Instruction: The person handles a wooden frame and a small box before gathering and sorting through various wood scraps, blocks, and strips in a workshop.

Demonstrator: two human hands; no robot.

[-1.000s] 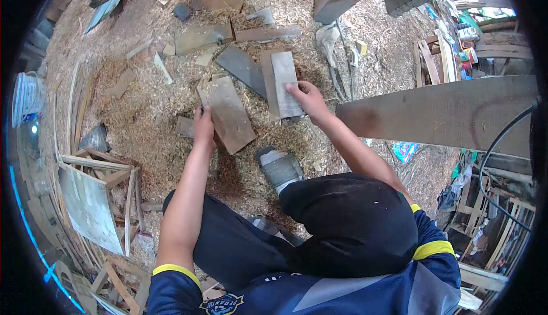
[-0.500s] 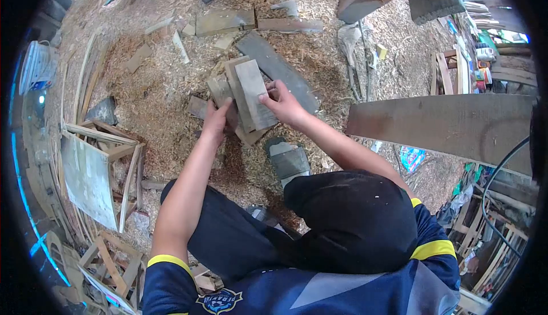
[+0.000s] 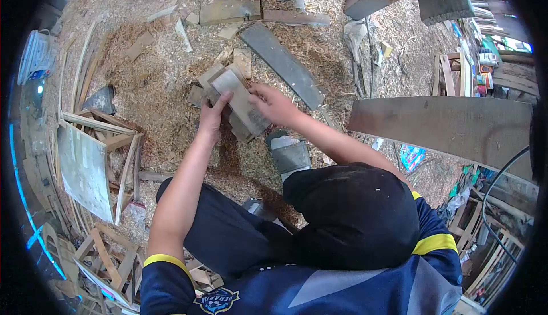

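Between both hands is a small stack of short, flat wooden boards, tilted above the shavings. My left hand grips the stack's left side, its thumb lying over the top board and its other fingers hidden beneath. At the right edge, my right hand is closed on the pale top board, fingers curled against its side. Just beyond the stack, a short wood piece shows on the ground. A long grey plank lies behind my right hand.
Wood shavings cover the ground, with several offcuts at the far side. A wide plank juts in from the right. Wooden frames and a white bucket stand at left. My knee is bent close by.
The boards have been drawn together into a tighter stack and turned slightly. My left thumb has come over the top board. The long grey plank is more exposed.
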